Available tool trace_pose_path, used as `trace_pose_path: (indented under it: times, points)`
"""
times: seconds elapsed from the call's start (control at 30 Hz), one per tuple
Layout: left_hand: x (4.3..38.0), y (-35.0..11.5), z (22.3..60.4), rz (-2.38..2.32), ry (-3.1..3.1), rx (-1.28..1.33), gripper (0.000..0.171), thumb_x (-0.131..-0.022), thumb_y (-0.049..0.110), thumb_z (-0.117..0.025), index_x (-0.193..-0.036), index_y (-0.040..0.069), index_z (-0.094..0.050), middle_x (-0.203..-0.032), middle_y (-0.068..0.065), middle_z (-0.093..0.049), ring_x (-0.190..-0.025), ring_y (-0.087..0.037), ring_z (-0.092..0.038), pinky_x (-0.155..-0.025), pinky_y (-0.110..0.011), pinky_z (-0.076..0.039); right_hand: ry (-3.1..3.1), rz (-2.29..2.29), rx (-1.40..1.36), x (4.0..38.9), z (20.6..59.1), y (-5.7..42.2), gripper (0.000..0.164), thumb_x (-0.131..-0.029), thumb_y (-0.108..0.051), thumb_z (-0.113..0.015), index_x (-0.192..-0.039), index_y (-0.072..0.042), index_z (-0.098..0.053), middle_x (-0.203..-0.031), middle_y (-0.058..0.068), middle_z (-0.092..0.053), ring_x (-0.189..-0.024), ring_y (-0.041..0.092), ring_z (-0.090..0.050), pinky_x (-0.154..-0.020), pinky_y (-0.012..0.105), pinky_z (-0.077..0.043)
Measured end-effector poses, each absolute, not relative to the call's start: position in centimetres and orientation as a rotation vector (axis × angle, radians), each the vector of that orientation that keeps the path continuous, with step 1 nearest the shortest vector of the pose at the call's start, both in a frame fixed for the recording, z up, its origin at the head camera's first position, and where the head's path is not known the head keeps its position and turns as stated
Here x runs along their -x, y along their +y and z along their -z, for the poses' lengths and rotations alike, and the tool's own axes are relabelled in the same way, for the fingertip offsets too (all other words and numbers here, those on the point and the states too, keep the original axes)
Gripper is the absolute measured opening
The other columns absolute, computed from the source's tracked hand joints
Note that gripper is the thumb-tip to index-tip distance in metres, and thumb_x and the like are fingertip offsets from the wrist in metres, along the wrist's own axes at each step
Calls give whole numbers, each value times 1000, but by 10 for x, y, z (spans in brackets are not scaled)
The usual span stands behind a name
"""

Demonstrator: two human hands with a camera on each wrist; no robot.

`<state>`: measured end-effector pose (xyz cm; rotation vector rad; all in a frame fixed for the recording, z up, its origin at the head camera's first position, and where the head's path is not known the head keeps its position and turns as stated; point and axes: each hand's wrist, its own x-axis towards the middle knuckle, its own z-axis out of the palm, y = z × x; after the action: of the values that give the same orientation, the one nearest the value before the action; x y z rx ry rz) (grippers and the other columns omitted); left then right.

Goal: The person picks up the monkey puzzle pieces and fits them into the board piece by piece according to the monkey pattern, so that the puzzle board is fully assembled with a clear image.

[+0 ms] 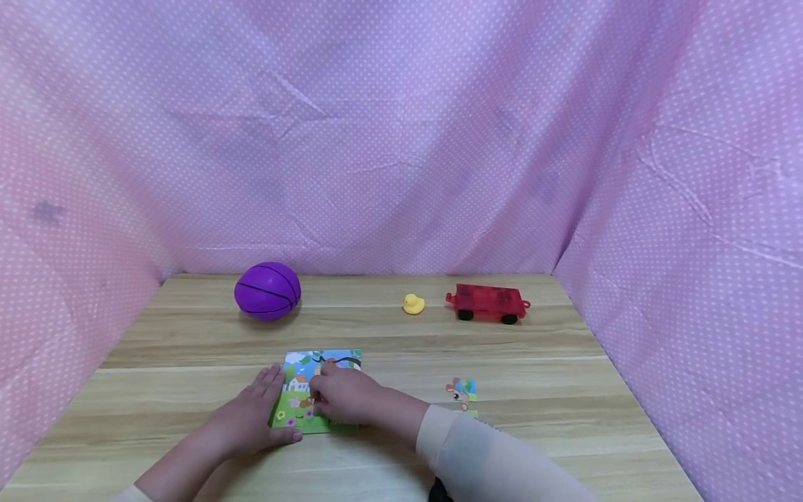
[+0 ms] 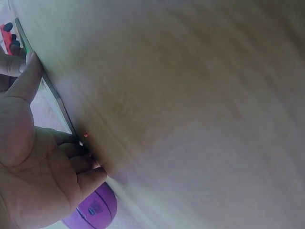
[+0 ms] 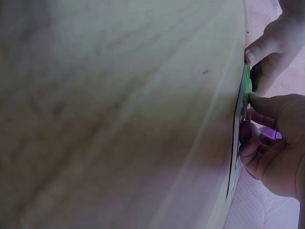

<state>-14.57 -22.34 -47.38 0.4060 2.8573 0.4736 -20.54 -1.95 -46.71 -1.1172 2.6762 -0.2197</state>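
A picture puzzle [image 1: 295,416] lies flat on the wooden table, showing a house, flowers, grass and a branch. My left hand [image 1: 251,411] rests along its left side, fingers straight and the thumb spread at the near corner. Over the puzzle's right part, my right hand [image 1: 348,395] has its fingers and thumb curled down around a puzzle piece, which the hand mostly hides. In the right wrist view the right thumb and fingers [image 3: 257,150] meet the puzzle's surface near its edge. A loose puzzle piece [image 1: 461,394] with an animal's eye lies to the right, past the right forearm.
At the back of the table [image 1: 376,335] stand a purple ball [image 1: 268,291] on the left, a small yellow duck [image 1: 413,304] and a red toy wagon [image 1: 488,302] on the right. Pink dotted cloth [image 1: 401,139] hangs behind and at both sides.
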Motion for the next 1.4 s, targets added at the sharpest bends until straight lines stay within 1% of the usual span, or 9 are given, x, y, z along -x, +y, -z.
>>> trace_pose_path:
  times: [0.27, 0.53, 0.77, 0.87, 1.07, 1.13, 1.23, 1.3, 1.4]
  points:
    - [144, -224, 474, -472, 2868, -414, 119, -73, 72, -68, -150, -9, -27, -159, -28, -21, -146, -48, -19, -115, -63, -27, 2684, 138, 1227, 200, 464, -16, 11, -95, -41, -64, -95, -30, -62, -88, -12, -49, -68, 2, -46, -55, 15, -40]
    - [145, -225, 475, -468, 2884, -436, 118, -74, 70, -69, -149, -11, -27, -157, -30, -22, -145, -49, -20, -115, -63, -26, 2687, -35, 1386, 192, 460, -16, 16, -93, -40, -65, -107, -33, -66, -89, -10, -51, -68, 2, -46, -52, 17, -39]
    - [145, -225, 474, -473, 2888, -446, 119, -74, 72, -67, -149, -11, -27, -157, -30, -22, -145, -49, -20, -115, -62, -26, 2703, -90, 1333, 191, 460, -21, 18, -93, -42, -65, -110, -36, -65, -94, -10, -55, -70, 3, -48, -53, 20, -42]
    - [144, -225, 474, -472, 2890, -449, 119, -74, 72, -67, -149, -11, -27, -157, -30, -23, -145, -49, -21, -115, -62, -27, 2705, -69, 1291, 190, 459, -23, 20, -93, -41, -64, -112, -34, -62, -96, -9, -56, -71, 4, -50, -54, 20, -44]
    - [144, -224, 472, -470, 2899, -471, 118, -74, 72, -68, -148, -12, -28, -157, -31, -23, -144, -50, -21, -115, -62, -27, 2674, -58, 1361, 189, 458, -18, 14, -98, -34, -59, -111, -34, -58, -97, -10, -54, -73, 5, -50, -54, 19, -44]
    - [145, -224, 472, -467, 2898, -482, 119, -74, 71, -68, -148, -13, -28, -156, -32, -23, -143, -51, -22, -114, -63, -28, 2649, -142, 1443, 187, 457, -15, 16, -98, -35, -58, -114, -36, -60, -101, -9, -55, -78, 5, -51, -59, 19, -47]
    - [145, -223, 471, -464, 2888, -473, 119, -74, 70, -69, -148, -13, -28, -156, -33, -23, -143, -51, -22, -114, -63, -27, 2618, -275, 1541, 184, 453, -14, 25, -96, -42, -61, -120, -36, -63, -107, -10, -56, -90, 4, -52, -75, 20, -51]
    - [145, -223, 471, -461, 2880, -463, 119, -74, 70, -69, -148, -13, -27, -156, -33, -22, -144, -51, -21, -115, -63, -26, 2603, -342, 1584, 181, 451, -14, 27, -94, -47, -61, -118, -34, -65, -107, -11, -56, -96, 4, -50, -86, 20, -49]
    - [145, -223, 470, -462, 2873, -457, 118, -75, 70, -68, -148, -13, -27, -156, -33, -22, -144, -51, -21, -115, -63, -26, 2600, -434, 1613, 177, 449, -13, 30, -94, -51, -59, -117, -33, -68, -108, -12, -56, -98, 5, -49, -88, 18, -46]
